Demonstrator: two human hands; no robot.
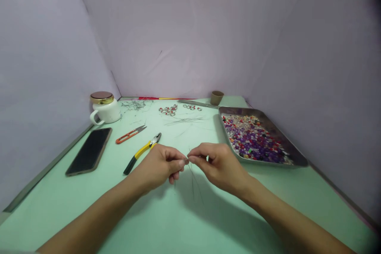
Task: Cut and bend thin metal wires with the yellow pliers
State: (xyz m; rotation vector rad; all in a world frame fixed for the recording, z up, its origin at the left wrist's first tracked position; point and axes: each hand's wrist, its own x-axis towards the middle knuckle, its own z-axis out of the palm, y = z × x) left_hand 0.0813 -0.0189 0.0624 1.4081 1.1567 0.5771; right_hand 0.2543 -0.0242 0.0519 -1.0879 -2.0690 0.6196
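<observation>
Thin dark wires (pixel 192 182) hang down between my two hands at the middle of the table. My left hand (pixel 166 164) pinches them between thumb and fingertips. Almost touching it, my right hand (pixel 216 162) is closed in a pinch at the same spot. Whatever small piece sits between the fingertips is too small to make out. Yellow-and-black pliers (pixel 139 154) lie just behind my left hand. To the right is a metal tray (pixel 278 127) of purple, red, white and clear beads (pixel 256 139).
A phone (pixel 89 151), orange snips (pixel 127 136) and a white lidded mug (pixel 107 112) are on the left. Farther back lie wire scraps (pixel 137 105), beaded rings (pixel 168 110), loose wires (pixel 184 120) and a small brown cup (pixel 217 97). Pale walls enclose the green table (pixel 154 222).
</observation>
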